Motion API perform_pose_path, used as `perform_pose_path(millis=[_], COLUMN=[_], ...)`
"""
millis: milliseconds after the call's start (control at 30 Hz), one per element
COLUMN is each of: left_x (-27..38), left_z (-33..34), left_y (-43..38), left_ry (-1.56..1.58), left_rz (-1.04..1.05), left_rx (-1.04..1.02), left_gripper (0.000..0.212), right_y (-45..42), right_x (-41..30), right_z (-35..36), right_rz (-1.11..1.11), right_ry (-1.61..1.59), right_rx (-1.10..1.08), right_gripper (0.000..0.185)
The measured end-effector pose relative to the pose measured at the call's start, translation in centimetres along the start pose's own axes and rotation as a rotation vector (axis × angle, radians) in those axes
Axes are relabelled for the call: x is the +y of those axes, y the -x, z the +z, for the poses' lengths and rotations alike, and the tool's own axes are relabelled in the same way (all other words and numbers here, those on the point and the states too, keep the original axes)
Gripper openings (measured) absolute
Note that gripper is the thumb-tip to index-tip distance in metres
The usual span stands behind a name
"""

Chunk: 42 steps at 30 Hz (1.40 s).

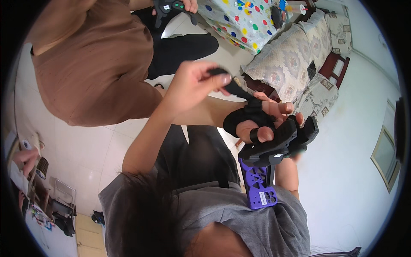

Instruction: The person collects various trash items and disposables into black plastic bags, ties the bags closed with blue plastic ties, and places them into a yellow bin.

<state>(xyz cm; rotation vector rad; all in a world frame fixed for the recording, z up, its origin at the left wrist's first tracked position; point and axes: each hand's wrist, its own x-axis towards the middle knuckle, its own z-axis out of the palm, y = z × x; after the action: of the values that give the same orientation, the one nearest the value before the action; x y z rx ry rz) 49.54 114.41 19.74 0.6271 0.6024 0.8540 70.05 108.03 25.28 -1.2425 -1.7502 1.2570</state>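
My left hand [200,80] pinches the loose end of a black strap [236,88] between thumb and fingers. That strap runs to a black wrist-and-palm brace [252,112] on another person's hand [273,110], which is palm up with bent fingers. A black band [254,135] circles that person's thumb. Right beside it is a black two-jawed handheld device [276,144], with a purple perforated plate [257,183] hanging below. My right hand [298,156] is behind the device, mostly hidden and blurred; its grip does not show.
The other person in a brown top [96,74] stands close on the left. Further off, a hand [191,5] holds a similar black device [167,9]. A table with a dotted cloth [231,24], a covered wooden sofa [289,57] and a white wall [340,154] surround us.
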Motion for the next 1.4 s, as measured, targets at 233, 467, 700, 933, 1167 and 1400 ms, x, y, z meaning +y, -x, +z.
perform_pose_path(millis=[233, 467, 700, 933, 1167, 1400], left_x=[1.7, 1.0, -1.7, -1.5, -1.2, -0.6], left_z=[2.8, 3.5, 3.5, 3.3, 2.9, 2.5], left_y=[-1.3, 1.9, -1.2, -1.4, -0.9, -0.4], left_ry=[-0.083, -0.166, 0.268, -0.289, -0.895, -0.655], left_rz=[0.076, 0.065, -0.136, -0.187, 0.554, 0.040], left_rx=[0.170, -0.042, 0.068, 0.091, -0.148, -0.187], left_gripper=[0.017, 0.008, 0.024, 0.011, 0.033, 0.026], right_y=[-0.8, -1.4, -1.9, -2.6, -3.3, -3.5], right_x=[-1.1, -2.0, 1.0, 2.0, 0.7, 3.3], right_z=[-2.0, -0.5, -2.3, -2.0, -1.2, -1.4], right_rz=[0.249, 0.304, 0.131, 0.097, 0.613, 0.275], right_ry=[-0.377, -0.658, -0.377, -0.379, -0.656, -0.360], right_rx=[-0.114, 0.059, -0.165, -0.126, 0.013, -0.144], right_gripper=[0.053, 0.086, 0.063, 0.048, 0.043, 0.034])
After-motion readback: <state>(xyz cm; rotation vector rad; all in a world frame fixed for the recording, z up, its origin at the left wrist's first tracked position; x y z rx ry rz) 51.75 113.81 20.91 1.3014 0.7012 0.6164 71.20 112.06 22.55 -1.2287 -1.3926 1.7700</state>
